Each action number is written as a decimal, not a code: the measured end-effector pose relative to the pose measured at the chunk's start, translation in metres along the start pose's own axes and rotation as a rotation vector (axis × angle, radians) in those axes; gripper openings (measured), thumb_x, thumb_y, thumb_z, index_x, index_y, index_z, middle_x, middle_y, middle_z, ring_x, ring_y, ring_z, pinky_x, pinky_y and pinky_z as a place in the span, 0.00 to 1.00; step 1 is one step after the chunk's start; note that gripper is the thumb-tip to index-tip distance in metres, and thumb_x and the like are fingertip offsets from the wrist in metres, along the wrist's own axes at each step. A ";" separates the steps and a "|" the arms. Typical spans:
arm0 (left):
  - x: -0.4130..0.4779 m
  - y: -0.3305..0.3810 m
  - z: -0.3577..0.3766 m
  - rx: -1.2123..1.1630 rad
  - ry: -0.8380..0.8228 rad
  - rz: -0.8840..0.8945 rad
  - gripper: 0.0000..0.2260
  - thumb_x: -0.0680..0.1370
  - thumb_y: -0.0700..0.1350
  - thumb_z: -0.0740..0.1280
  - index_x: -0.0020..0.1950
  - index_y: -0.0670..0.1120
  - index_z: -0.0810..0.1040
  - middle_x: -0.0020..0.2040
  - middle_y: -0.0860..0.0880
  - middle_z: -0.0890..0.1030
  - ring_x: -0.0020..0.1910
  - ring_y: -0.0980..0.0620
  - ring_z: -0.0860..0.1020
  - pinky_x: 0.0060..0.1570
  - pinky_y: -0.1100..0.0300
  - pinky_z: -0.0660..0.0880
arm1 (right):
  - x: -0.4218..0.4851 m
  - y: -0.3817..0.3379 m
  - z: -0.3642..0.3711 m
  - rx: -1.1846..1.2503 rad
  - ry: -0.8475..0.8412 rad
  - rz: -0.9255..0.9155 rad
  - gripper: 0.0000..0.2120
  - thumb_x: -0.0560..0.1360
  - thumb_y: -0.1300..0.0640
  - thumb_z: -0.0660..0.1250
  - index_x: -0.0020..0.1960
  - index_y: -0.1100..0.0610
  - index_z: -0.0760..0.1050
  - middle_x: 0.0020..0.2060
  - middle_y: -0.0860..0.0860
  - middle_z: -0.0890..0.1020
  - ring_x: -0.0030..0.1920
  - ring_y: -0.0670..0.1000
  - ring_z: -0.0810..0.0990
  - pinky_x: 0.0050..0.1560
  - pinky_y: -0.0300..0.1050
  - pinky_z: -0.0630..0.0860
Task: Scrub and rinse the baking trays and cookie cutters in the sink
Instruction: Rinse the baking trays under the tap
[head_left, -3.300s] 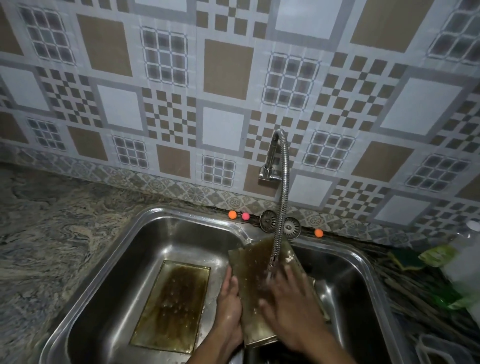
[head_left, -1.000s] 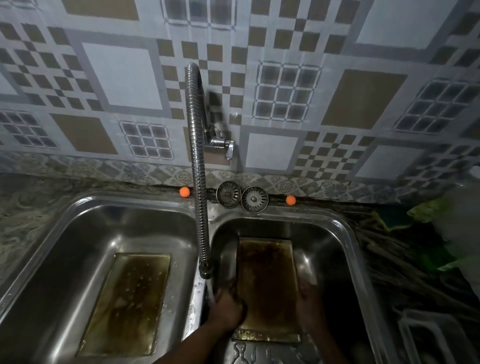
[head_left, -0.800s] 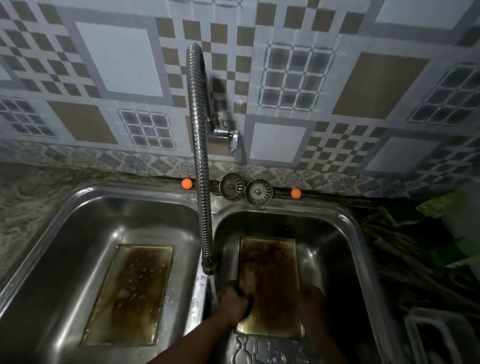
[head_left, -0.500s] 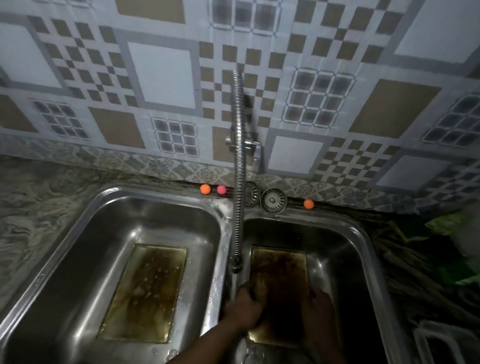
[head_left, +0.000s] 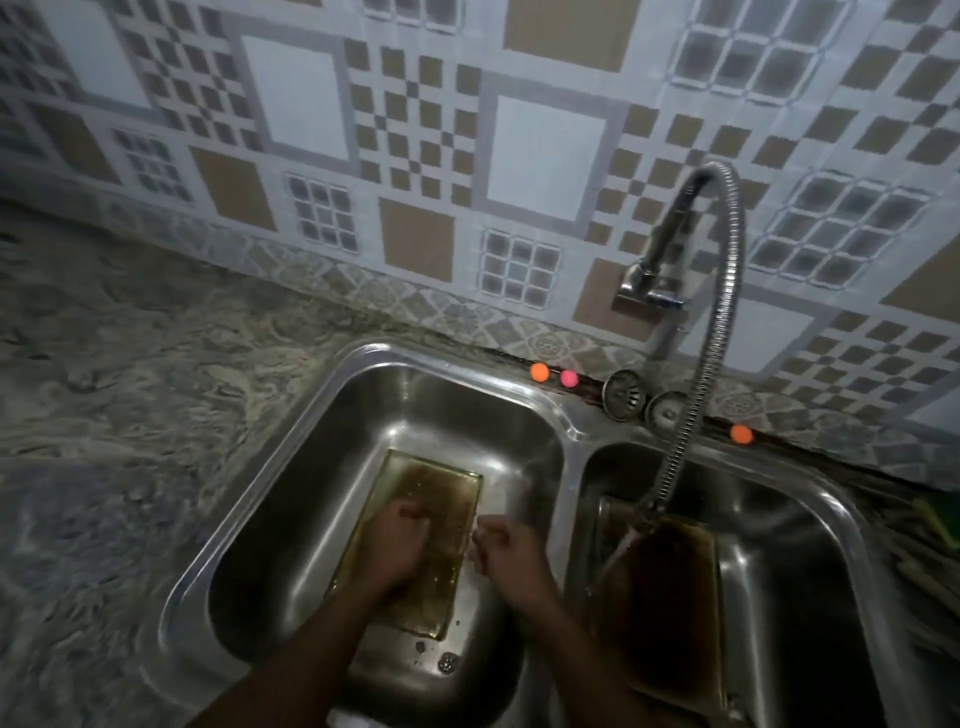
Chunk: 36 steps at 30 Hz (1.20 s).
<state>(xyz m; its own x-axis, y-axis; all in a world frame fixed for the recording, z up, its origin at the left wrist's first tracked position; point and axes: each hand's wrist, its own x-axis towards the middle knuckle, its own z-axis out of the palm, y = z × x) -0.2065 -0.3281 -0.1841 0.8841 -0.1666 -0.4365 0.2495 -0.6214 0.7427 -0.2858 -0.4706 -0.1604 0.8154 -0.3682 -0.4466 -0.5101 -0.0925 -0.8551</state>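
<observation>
Double steel sink (head_left: 571, 434), stained baking tray (head_left: 434, 480) flat in the left basin, left hand (head_left: 397, 545) on it with fingers curled, right hand (head_left: 511, 551) curled at its right rim, either grip too blurred to tell, second baking tray (head_left: 670, 597) in the right basin under water (head_left: 621, 552) from flexible tap (head_left: 724, 312)

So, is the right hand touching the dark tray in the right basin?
Apart. The head view shows the right hand over the left basin, with the sink's divider between it and the dark tray.
</observation>
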 end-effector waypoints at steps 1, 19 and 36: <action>0.006 -0.017 -0.008 0.156 0.007 -0.009 0.04 0.78 0.48 0.66 0.50 0.50 0.76 0.45 0.50 0.81 0.47 0.47 0.80 0.48 0.56 0.75 | 0.008 0.006 0.010 -0.099 -0.032 0.021 0.10 0.79 0.58 0.60 0.45 0.59 0.78 0.37 0.53 0.80 0.37 0.50 0.78 0.43 0.53 0.79; 0.049 -0.091 -0.021 0.238 0.051 -0.180 0.10 0.79 0.49 0.62 0.53 0.45 0.78 0.52 0.44 0.81 0.49 0.43 0.80 0.51 0.54 0.77 | 0.038 0.034 0.052 -0.252 0.116 0.219 0.09 0.77 0.56 0.65 0.55 0.53 0.68 0.48 0.48 0.78 0.47 0.47 0.78 0.48 0.43 0.76; -0.072 0.036 0.059 -0.385 -0.358 0.117 0.19 0.68 0.37 0.78 0.56 0.47 0.81 0.55 0.45 0.83 0.52 0.49 0.82 0.50 0.58 0.81 | -0.086 0.013 -0.115 -0.220 0.650 -0.059 0.04 0.77 0.60 0.63 0.48 0.52 0.73 0.39 0.48 0.80 0.46 0.54 0.81 0.46 0.44 0.75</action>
<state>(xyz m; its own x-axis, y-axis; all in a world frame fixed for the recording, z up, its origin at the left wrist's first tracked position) -0.2843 -0.3841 -0.1563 0.7413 -0.5107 -0.4355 0.3433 -0.2690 0.8999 -0.3941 -0.5467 -0.1028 0.5490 -0.8306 -0.0931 -0.5693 -0.2901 -0.7692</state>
